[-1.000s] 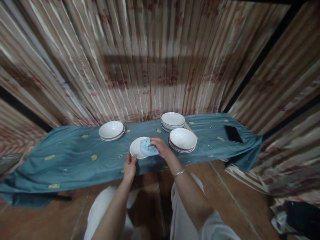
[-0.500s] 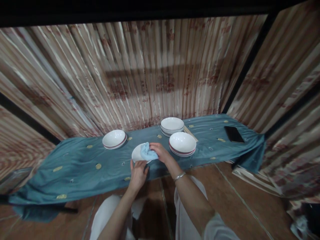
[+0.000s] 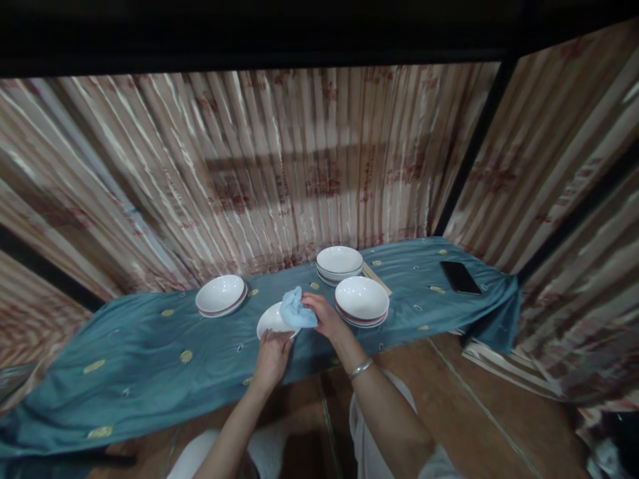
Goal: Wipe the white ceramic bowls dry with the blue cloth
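My left hand [image 3: 273,354] grips the near rim of a white dish [image 3: 268,320] at the middle of the table, its fingers reaching over the edge. A crumpled light blue cloth [image 3: 295,309] is pinched in my right hand [image 3: 322,315], which wears a silver bangle at the wrist. The cloth hangs over the right part of the dish and hides it. Whether it touches the dish surface I cannot tell. Just right of my right hand is a stack of white bowls [image 3: 362,297] with reddish rims below the top one.
Behind that stack stands another stack of white dishes [image 3: 339,259], with wooden chopsticks [image 3: 377,278] beside it. A smaller stack of bowls [image 3: 220,294] is on the left. A black phone [image 3: 460,277] lies at the right on the blue tablecloth [image 3: 150,362]. Dark frame bars and patterned curtains [image 3: 319,159] surround the table.
My right hand and the cloth have shifted away from the dish's middle toward its right edge. My left hand still holds the dish. The camera view has tilted slightly.
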The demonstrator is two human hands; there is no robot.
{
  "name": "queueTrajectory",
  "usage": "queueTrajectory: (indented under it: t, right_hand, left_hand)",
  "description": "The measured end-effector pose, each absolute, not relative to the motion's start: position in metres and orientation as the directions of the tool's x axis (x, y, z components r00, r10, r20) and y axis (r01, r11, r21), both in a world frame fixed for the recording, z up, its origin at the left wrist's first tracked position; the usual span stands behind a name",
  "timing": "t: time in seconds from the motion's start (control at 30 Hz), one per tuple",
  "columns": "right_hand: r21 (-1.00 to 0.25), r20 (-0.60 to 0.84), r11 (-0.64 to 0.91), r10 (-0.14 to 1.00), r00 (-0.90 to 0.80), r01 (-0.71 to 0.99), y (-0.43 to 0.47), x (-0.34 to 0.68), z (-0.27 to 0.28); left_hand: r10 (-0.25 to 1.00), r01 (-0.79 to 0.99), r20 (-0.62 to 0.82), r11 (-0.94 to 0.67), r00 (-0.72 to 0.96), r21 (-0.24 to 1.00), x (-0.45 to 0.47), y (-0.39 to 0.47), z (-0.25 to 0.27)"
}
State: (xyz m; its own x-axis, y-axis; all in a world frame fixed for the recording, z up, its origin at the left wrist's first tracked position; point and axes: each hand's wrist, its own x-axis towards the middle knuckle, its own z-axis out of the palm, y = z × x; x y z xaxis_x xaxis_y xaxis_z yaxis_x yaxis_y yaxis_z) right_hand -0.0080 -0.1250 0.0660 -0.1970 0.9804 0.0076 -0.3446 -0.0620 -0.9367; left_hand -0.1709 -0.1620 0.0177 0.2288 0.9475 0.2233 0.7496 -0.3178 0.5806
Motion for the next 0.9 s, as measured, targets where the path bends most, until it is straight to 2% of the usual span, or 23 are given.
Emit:
queueTrajectory:
  t: [0.13,0.23,0.3,0.37,0.43,0.5,0.57,0.7,0.9]
  right_hand:
    - [-0.954,0.053,0.017,0.992,-0.113,-0.300,-0.120,-0.004,0.064]
    - [-0.954,0.092,0.083,0.996,-0.016,-0.289,-0.112,-0.006,0.058]
    - [-0.962,0.125,0.133,0.991,0.050,-0.239,-0.110,-0.012,0.054]
    - [-0.971,0.213,0.222,0.972,0.101,-0.088,-0.111,-0.022,0.052]
    - [-0.930,0.359,0.349,0.930,0.082,0.116,-0.119,-0.035,0.050]
    - [-0.833,0.492,0.474,0.871,-0.011,0.285,-0.131,-0.050,0.050]
    - [-0.722,0.556,0.548,0.823,-0.116,0.422,-0.144,-0.063,0.049]
    - [-0.573,0.595,0.594,0.775,-0.211,0.565,-0.155,-0.077,0.047]
    - [-0.497,0.622,0.558,0.763,-0.175,0.664,-0.147,-0.083,0.042]
  left_hand:
    - [0.969,0.550,0.245,-0.224,0.036,0.805,-0.179,-0.151,0.024]
    - [0.978,0.265,0.135,-0.089,-0.162,0.960,-0.189,-0.144,0.028]
    - [0.966,0.094,0.049,-0.025,-0.254,0.995,-0.193,-0.142,0.030]
    - [0.955,-0.038,-0.024,0.013,-0.296,0.999,-0.195,-0.142,0.033]
    - [0.954,-0.165,-0.084,0.037,-0.287,0.986,-0.193,-0.143,0.036]
    - [0.953,-0.269,-0.119,0.042,-0.278,0.962,-0.191,-0.145,0.038]
    - [0.941,-0.343,-0.147,0.036,-0.304,0.939,-0.190,-0.146,0.037]
    - [0.906,-0.410,-0.189,0.020,-0.378,0.912,-0.193,-0.148,0.032]
    - [0.897,-0.452,-0.227,0.035,-0.379,0.891,-0.194,-0.155,0.032]
